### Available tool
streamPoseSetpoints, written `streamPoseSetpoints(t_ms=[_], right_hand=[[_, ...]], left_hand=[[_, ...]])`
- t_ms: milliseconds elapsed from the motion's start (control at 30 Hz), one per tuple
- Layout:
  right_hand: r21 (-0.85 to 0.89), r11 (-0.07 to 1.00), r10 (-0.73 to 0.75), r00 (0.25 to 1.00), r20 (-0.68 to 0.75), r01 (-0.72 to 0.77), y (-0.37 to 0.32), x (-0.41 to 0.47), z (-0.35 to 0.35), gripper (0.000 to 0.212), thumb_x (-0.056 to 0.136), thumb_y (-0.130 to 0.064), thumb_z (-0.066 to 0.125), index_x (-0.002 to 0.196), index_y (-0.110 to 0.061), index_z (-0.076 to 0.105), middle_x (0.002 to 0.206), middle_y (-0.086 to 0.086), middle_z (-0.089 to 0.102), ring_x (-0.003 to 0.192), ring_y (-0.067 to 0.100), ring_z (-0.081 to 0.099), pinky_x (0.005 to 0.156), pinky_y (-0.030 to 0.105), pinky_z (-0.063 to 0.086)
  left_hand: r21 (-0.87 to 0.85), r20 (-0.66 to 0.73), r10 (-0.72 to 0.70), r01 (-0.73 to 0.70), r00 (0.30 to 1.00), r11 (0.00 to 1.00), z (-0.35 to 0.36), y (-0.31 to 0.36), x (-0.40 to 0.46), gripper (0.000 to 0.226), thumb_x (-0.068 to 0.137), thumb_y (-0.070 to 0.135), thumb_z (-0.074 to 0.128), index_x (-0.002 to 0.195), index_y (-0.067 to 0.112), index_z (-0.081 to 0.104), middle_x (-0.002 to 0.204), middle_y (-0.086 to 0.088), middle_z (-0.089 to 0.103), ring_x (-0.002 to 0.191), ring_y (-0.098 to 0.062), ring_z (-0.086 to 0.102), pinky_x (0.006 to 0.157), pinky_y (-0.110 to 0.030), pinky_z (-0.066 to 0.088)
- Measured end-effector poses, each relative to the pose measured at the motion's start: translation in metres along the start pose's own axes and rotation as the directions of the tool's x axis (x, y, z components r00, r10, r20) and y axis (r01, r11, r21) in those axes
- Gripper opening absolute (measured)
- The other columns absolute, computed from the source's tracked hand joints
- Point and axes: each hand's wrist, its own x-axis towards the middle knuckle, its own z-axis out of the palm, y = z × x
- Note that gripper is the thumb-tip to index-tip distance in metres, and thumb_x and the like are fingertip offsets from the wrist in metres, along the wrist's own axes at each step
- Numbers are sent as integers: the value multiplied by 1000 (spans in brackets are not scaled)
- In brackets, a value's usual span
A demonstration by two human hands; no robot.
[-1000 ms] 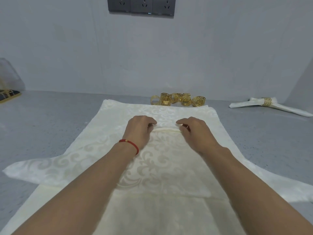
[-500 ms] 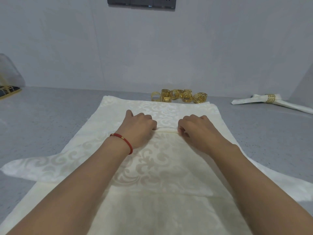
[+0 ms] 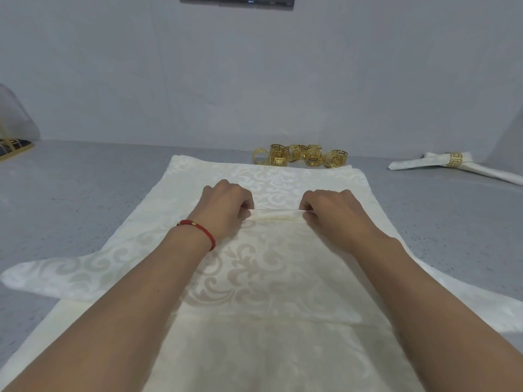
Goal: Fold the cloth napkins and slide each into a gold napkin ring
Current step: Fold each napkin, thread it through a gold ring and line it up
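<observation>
**Both hands pinch a rolled edge of the napkin**

A cream damask napkin [image 3: 271, 278] lies spread on the grey speckled counter [image 3: 85, 193], on top of other napkins of the same cloth that reach from the near edge toward the far wall. Its far edge is gathered into a narrow roll [image 3: 276, 215] running left to right across the middle of the scene.

The left hand [image 3: 226, 206] has its fingers curled down over the left end of the roll and grips it; a red cord bracelet [image 3: 198, 232] sits on that wrist. The right hand [image 3: 331, 210] grips the right end of the roll in the same way, fingers curled and knuckles up. The two hands are near each other, with a short stretch of rolled cloth bare between them.

A cluster of gold napkin rings [image 3: 300, 155] stands just beyond the far edge of the napkins, close to the wall. At far right lies a finished napkin [image 3: 481, 168], rolled and passed through a gold ring [image 3: 455, 159]. At far left, a dark tray with a gold rim [image 3: 14, 145] shows partly at the frame's edge.
</observation>
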Motion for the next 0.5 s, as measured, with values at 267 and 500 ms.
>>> streamPoseSetpoints(t_ms=[267, 500], right_hand=[[-50, 994, -98, 995, 26, 99, -2, 1, -5, 25, 86, -2, 58, 95, -25, 61, 95, -7, 57, 91, 21, 52, 79, 37, 36], [136, 991, -14, 995, 95, 1, 3, -10, -17, 18, 99, -24, 55, 107, -30, 70, 103, -9, 62, 96, 17, 60, 86, 38, 46]], left_hand=[[200, 20, 134, -136, 991, 970, -13, 8, -6, 25, 85, 7, 62, 86, 30, 51, 87, 15, 50, 89, -13, 51, 76, -31, 24], [-26, 120, 33, -30, 992, 999, -23, 10, -15, 24, 92, 10, 54, 103, 23, 72, 94, 6, 65, 93, -19, 62, 79, -27, 48]])
